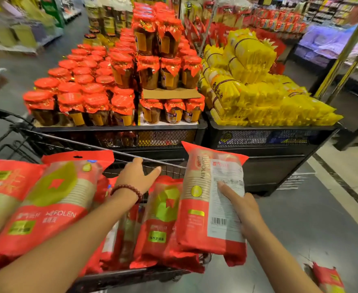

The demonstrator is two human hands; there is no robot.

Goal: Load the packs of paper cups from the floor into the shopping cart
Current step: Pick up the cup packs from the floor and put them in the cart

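My right hand (244, 205) holds a red pack of paper cups (210, 199) upright by its right side, label facing me, at the right edge of the black wire shopping cart (85, 142). Above the cart my left hand (136, 176) hovers, fingers spread and holding nothing, a bead bracelet on its wrist. Several red cup packs lie in the cart, among them a big one at the left (51, 206) and one in the middle (163, 216). One more red pack (328, 279) lies on the floor at the lower right.
Right in front of the cart stand black display bins: jars with red foil lids (102, 85) on the left, yellow bags (258, 92) on the right. Grey floor (300, 218) runs along the right side. Shelves line the aisles behind.
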